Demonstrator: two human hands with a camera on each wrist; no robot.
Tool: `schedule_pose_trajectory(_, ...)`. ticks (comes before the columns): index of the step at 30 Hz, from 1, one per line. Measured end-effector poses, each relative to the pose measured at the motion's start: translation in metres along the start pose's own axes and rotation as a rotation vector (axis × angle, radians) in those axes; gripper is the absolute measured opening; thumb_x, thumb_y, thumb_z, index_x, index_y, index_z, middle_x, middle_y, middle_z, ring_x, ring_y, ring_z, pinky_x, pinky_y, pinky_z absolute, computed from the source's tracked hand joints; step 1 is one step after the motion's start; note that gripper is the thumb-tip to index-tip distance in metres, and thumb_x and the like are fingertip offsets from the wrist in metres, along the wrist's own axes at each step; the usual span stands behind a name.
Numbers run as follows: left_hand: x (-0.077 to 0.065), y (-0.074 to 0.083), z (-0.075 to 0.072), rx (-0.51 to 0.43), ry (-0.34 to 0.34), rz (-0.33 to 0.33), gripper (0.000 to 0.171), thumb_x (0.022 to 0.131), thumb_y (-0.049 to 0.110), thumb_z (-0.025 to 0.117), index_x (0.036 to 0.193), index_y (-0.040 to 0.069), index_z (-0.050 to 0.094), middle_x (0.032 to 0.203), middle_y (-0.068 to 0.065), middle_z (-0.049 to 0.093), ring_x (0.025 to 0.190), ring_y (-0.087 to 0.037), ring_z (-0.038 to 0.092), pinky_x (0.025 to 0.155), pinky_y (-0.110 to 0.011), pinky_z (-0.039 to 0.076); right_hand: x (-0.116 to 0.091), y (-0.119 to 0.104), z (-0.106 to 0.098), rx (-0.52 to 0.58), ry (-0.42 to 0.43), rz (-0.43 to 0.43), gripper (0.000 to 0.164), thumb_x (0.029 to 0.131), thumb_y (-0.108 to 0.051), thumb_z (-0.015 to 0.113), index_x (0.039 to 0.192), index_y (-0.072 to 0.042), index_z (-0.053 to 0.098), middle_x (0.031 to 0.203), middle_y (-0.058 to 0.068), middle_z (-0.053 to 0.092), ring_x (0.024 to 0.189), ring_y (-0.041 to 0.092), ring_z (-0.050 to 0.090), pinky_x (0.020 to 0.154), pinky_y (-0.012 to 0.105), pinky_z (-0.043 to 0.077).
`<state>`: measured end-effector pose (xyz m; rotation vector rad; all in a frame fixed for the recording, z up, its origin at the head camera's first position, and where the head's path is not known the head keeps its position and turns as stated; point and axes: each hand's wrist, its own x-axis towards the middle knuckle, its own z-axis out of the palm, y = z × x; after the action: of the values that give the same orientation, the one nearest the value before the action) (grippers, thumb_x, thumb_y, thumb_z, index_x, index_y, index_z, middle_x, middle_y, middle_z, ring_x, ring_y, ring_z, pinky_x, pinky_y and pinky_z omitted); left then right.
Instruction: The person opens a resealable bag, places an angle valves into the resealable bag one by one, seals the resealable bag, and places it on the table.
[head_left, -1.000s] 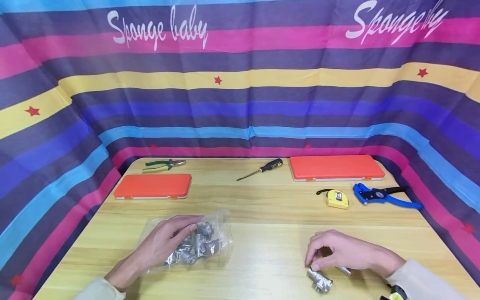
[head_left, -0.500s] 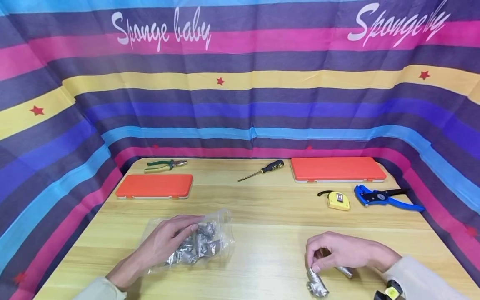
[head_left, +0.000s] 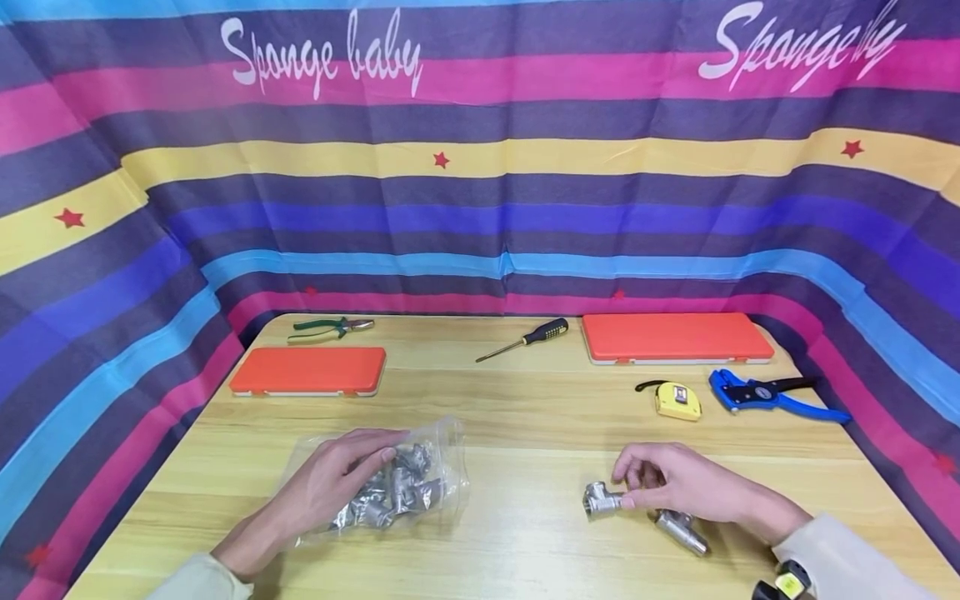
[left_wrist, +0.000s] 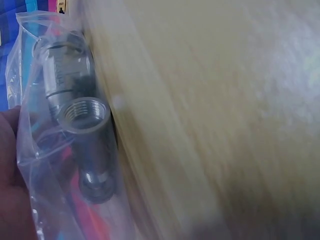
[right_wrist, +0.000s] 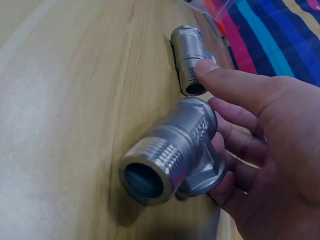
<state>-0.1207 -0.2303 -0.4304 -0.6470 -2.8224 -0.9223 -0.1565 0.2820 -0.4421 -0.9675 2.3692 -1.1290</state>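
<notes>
My left hand (head_left: 341,467) rests on a clear plastic bag (head_left: 452,467) that holds several metal pipe fittings (head_left: 401,487). In the left wrist view, a threaded fitting (left_wrist: 90,145) shows through the plastic. My right hand (head_left: 686,479) hovers low over the table at the right. Its thumb appears to touch the threaded end of a metal tee fitting (head_left: 600,500), and a gap shows between thumb and forefinger. A second tee fitting (right_wrist: 175,150) lies under the hand, close to the curved fingers; whether they touch it I cannot tell.
Behind the hands lie green-handled pliers (head_left: 330,330), a screwdriver (head_left: 525,339), a yellow tape measure (head_left: 677,401) and a blue wire stripper (head_left: 772,394). Two red cases (head_left: 307,369) stand toward the back. A striped cloth (head_left: 480,200) encloses the wooden table (head_left: 525,550).
The tee fitting at my right fingertips has swung up and left, away from the front edge. My right hand has risen slightly, exposing more of the second fitting. The left hand stays put.
</notes>
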Motion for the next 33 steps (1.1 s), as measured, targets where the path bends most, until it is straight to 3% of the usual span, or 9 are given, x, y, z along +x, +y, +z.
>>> schedule_pose_trajectory(6,0.000,0.000,-0.001,-0.017,-0.010,-0.014,0.033,0.114,0.034,0.061,0.144,0.032,0.072,0.140,0.013,0.074,0.132,-0.020,0.070,0.110,-0.054,0.058,0.001,-0.001,0.002,-0.015,-0.021,-0.063,0.007,0.101,-0.025,0.080,0.108,-0.026,0.078,0.090,-0.015,0.070,0.078,-0.003,0.058,0.062,0.020,0.052)
schedule_pose_trajectory(13,-0.001,-0.001,-0.001,-0.023,-0.005,-0.007,0.033,0.113,0.032,0.061,0.144,0.033,0.072,0.140,0.014,0.074,0.132,-0.019,0.070,0.110,-0.053,0.059,0.001,-0.003,0.002,-0.001,-0.050,-0.016,0.008,0.098,-0.025,0.084,0.105,-0.026,0.079,0.086,-0.016,0.069,0.074,-0.005,0.057,0.060,0.020,0.050)
schedule_pose_trajectory(18,-0.001,-0.001,-0.001,-0.032,-0.023,-0.019,0.033,0.114,0.035,0.060,0.145,0.033,0.071,0.141,0.013,0.074,0.133,-0.020,0.070,0.111,-0.055,0.058,0.010,-0.009,0.001,-0.047,0.005,-0.022,0.006,0.099,-0.026,0.082,0.105,-0.026,0.079,0.084,-0.016,0.069,0.073,-0.004,0.058,0.060,0.020,0.053)
schedule_pose_trajectory(23,-0.002,-0.001,-0.002,-0.033,-0.039,-0.040,0.034,0.114,0.038,0.058,0.145,0.033,0.071,0.141,0.012,0.073,0.134,-0.022,0.069,0.112,-0.057,0.057,0.038,-0.019,0.005,-0.027,0.068,0.040,0.010,0.099,-0.029,0.082,0.107,-0.024,0.080,0.086,-0.008,0.073,0.072,0.002,0.060,0.060,0.022,0.054)
schedule_pose_trajectory(27,-0.001,-0.001,-0.001,-0.028,-0.028,-0.030,0.033,0.114,0.037,0.058,0.145,0.034,0.071,0.141,0.013,0.073,0.134,-0.021,0.069,0.112,-0.056,0.057,0.072,-0.034,0.018,0.036,0.054,0.077,0.012,0.100,-0.027,0.081,0.111,-0.021,0.079,0.094,-0.001,0.078,0.071,0.004,0.057,0.060,0.019,0.050)
schedule_pose_trajectory(33,0.001,-0.001,0.001,-0.027,-0.011,0.001,0.033,0.115,0.033,0.058,0.145,0.033,0.071,0.141,0.013,0.073,0.133,-0.020,0.069,0.111,-0.054,0.057,0.121,-0.060,0.052,0.084,-0.001,0.029,0.016,0.099,-0.023,0.081,0.112,-0.014,0.079,0.094,0.001,0.079,0.075,0.010,0.067,0.067,0.020,0.057)
